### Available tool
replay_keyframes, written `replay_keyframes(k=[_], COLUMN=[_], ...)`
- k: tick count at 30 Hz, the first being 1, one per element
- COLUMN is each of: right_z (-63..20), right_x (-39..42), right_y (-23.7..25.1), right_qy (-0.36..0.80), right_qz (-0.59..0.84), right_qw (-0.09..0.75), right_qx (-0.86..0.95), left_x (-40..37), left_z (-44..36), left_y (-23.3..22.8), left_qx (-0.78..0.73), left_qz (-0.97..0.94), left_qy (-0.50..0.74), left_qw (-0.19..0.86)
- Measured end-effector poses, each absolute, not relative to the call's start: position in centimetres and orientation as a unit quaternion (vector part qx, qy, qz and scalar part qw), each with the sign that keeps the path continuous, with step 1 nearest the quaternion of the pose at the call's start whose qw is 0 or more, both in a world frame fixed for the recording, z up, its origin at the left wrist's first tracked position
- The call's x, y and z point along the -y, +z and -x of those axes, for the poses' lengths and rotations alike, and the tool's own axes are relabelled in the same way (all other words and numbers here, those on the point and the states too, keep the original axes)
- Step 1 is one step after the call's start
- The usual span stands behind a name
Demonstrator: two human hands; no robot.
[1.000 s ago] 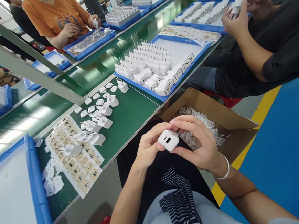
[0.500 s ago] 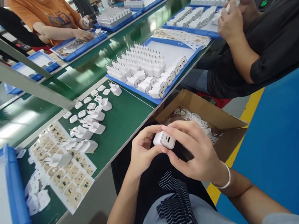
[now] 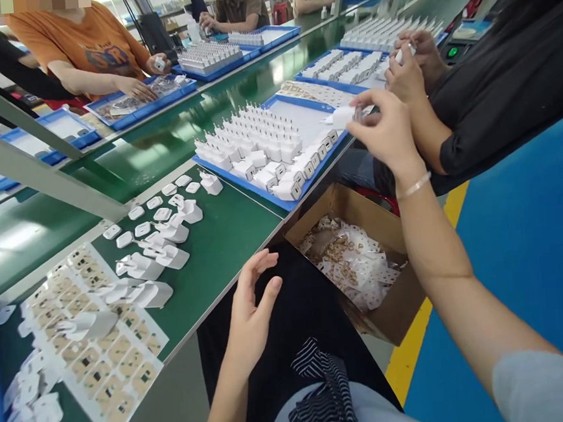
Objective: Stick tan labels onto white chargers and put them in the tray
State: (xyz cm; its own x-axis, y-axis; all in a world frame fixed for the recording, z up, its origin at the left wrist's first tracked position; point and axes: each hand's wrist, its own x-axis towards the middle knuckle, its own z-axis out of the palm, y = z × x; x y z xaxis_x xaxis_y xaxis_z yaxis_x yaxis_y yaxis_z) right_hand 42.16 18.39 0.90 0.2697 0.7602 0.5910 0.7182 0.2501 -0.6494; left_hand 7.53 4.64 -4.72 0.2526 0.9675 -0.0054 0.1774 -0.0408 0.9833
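Counter [image 3: 234, 234] in green runs from lower left to upper right of the frame, carrying a blue tray [image 3: 265, 196] of white chargers stood in rows, prongs up. Above the tray's right end, the right hand [image 3: 385, 134] pinches one charger [image 3: 342, 116] in its fingers. Lower centre, the left hand [image 3: 250, 311] hangs empty over the lap, fingers spread wide.

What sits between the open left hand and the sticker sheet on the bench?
In the head view, bare green mat lies between the left hand and the sticker sheet, then loose white chargers on the sheet's near edge.
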Motion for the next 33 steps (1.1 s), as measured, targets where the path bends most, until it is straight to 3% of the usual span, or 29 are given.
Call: replay_keyframes(k=[5, 12, 20, 26, 30, 33], right_z=[-47.7, -47.7, -45.8, -35.8, -25.0, -17.8], right_x=[-28.1, -28.8, -25.5, -19.7, -19.6, -22.2], right_y=[-2.7, -5.6, -3.2, -0.3, -1.0, -2.5], right_qy=[0.046, 0.083, 0.048, -0.005, 0.166, 0.195], right_qz=[0.702, 0.708, 0.669, 0.496, 0.421, 0.370], right_qw=[0.443, 0.437, 0.530, 0.611, 0.475, 0.339], right_qx=[0.555, 0.549, 0.519, 0.616, 0.755, 0.843], left_x=[-2.5, -2.1, -2.4, -2.3, -2.1, -1.3], left_z=[-6.6, -4.8, -3.7, -2.0, -2.7, -3.5], left_y=[-6.4, -7.4, -6.8, -5.5, -5.1, -4.7], left_qx=[-0.529, -0.575, -0.569, -0.585, -0.561, -0.542], left_qz=[-0.601, -0.573, -0.575, -0.566, -0.588, -0.616], left_qy=[0.373, 0.388, 0.442, 0.508, 0.513, 0.503], left_qw=[0.468, 0.437, 0.386, 0.282, 0.278, 0.271])
